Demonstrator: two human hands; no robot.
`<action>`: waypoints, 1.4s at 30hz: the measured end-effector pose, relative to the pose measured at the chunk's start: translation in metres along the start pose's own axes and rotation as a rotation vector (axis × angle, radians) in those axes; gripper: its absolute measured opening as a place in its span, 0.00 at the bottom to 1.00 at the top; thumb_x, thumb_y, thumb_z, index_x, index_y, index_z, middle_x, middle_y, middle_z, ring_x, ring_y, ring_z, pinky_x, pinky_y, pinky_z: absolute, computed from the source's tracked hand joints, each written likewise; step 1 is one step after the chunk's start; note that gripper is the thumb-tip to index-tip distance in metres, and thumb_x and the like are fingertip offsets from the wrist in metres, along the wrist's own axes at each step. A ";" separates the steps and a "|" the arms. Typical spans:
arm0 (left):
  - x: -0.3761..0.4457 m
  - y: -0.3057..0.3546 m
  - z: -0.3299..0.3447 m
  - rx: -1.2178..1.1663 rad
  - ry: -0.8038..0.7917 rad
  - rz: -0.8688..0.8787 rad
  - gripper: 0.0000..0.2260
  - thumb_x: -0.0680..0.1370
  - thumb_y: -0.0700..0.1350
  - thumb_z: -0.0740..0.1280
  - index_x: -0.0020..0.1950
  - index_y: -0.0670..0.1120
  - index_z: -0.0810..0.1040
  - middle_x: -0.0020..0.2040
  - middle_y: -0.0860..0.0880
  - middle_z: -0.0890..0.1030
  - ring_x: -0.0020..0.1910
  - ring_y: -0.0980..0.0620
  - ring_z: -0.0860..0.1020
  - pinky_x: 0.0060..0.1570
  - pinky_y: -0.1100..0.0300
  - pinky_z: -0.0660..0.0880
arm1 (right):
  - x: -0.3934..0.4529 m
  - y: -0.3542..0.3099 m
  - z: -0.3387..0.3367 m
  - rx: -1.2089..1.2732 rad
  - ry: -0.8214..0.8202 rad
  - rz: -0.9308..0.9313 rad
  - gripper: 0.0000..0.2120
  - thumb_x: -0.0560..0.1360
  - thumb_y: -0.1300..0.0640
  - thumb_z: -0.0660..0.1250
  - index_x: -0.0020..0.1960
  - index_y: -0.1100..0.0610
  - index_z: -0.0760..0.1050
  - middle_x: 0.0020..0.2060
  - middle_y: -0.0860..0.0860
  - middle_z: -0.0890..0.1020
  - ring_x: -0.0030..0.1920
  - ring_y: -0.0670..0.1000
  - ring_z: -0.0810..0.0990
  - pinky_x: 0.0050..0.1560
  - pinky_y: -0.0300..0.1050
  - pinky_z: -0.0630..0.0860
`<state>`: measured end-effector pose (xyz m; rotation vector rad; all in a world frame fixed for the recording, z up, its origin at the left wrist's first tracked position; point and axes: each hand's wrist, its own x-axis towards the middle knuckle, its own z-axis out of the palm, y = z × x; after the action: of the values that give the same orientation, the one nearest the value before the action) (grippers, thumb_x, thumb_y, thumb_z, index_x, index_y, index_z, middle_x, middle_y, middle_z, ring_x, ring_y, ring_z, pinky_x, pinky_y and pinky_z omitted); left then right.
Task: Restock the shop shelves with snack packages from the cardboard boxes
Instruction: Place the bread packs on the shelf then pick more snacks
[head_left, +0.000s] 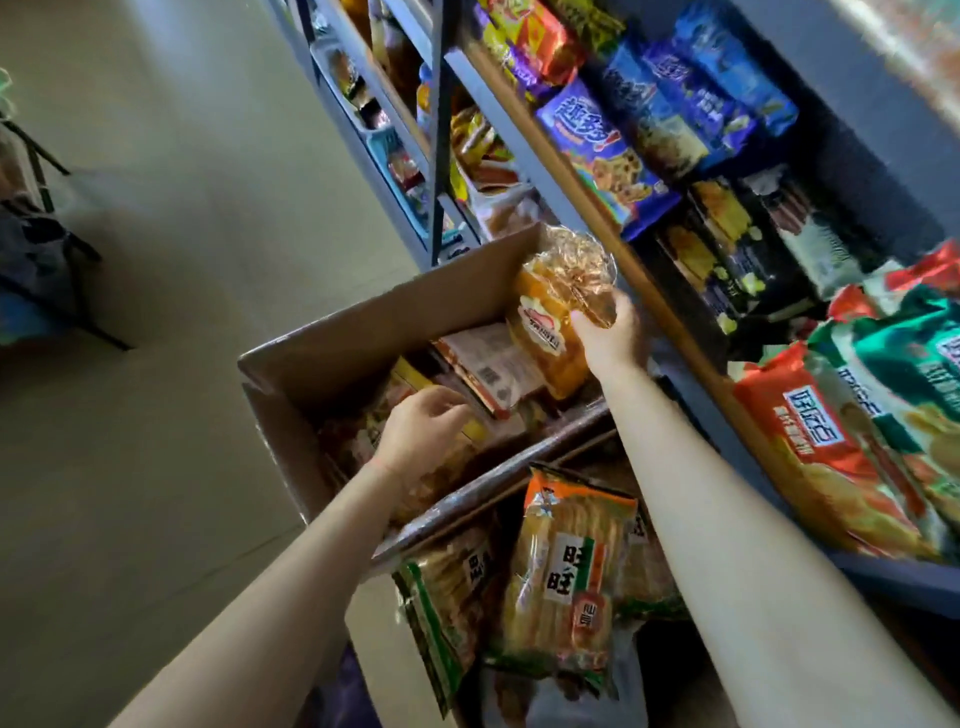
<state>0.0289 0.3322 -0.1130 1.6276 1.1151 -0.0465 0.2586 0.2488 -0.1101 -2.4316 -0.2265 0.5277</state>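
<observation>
Biggest thing here is the shelving unit (587, 208) running up the right side, packed with blue cookie bags (602, 150) up top and red and green chip bags (852, 441) lower down; left of it is bare pale floor (182, 260) with a dark metal frame (47, 208) at the far left edge. On the floor right against the shelves sits an open cardboard box (374, 332) stuffed with mixed packets; a nearer box (498, 493), touching it, holds orange rice cracker packs (566, 571). The right hand (608, 332) pinches an orange bread bag (561, 312) at its crinkled top, held above the far box just beside the shelf edge; the left hand (426, 431) reaches into that box, fingers loosely curled over the packets, can't tell if it's got one.
</observation>
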 end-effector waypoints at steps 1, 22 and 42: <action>0.005 -0.002 -0.006 -0.015 -0.021 -0.003 0.03 0.80 0.49 0.68 0.50 0.53 0.82 0.46 0.52 0.83 0.45 0.51 0.82 0.50 0.50 0.82 | 0.004 -0.005 0.008 0.033 0.024 0.028 0.21 0.77 0.48 0.68 0.68 0.51 0.73 0.67 0.53 0.74 0.66 0.56 0.73 0.65 0.52 0.71; -0.010 0.108 -0.071 0.151 -0.097 0.561 0.52 0.54 0.76 0.73 0.75 0.56 0.68 0.65 0.53 0.70 0.69 0.51 0.67 0.72 0.47 0.67 | -0.141 -0.071 -0.129 1.068 -0.037 -0.048 0.07 0.82 0.61 0.60 0.51 0.52 0.75 0.42 0.49 0.86 0.39 0.51 0.84 0.39 0.47 0.81; -0.364 0.155 0.173 -0.528 -0.769 0.247 0.21 0.78 0.48 0.72 0.62 0.33 0.77 0.46 0.37 0.85 0.33 0.44 0.84 0.32 0.54 0.81 | -0.430 0.230 -0.344 0.778 0.254 0.092 0.19 0.70 0.32 0.68 0.55 0.40 0.76 0.55 0.40 0.82 0.57 0.44 0.80 0.60 0.47 0.76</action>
<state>0.0161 -0.0221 0.1326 1.0958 0.2892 -0.1829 0.0225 -0.2437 0.1311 -1.7225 0.1756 0.2652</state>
